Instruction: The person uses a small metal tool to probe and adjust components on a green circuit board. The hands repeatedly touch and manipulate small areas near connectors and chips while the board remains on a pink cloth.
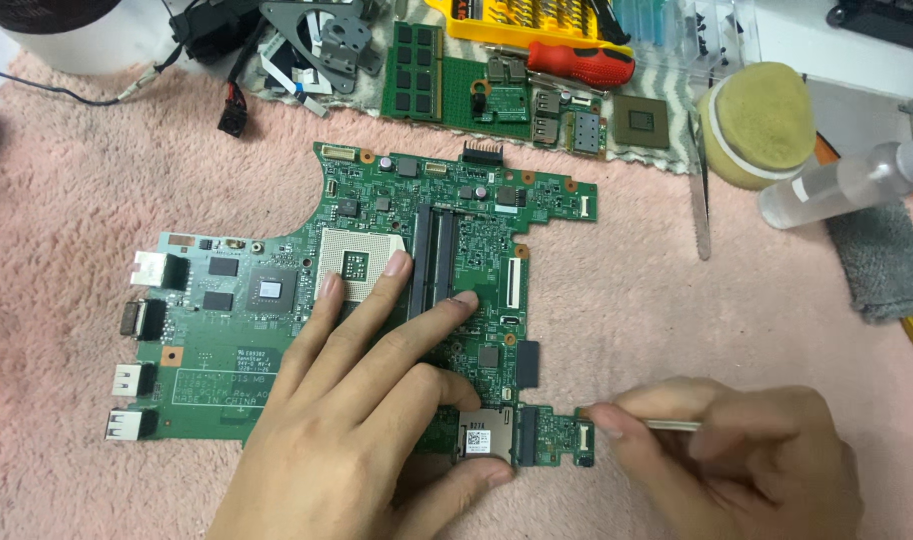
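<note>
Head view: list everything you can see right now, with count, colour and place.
motherboard: one, green, centre on pink cloth
memory module: one, green, top centre
small boards: several, green, top centre
processor chip: one, green-gold, top right
screwdriver: one, red handle, top
bit case: one, yellow, top
sponge: one, yellow, right
bottle: one, clear, right
grey cloth: one, right edge
tweezers: one, metal, right
left hand: pressing on motherboard
right hand: holding thin metal tool at board's lower right corner
</note>
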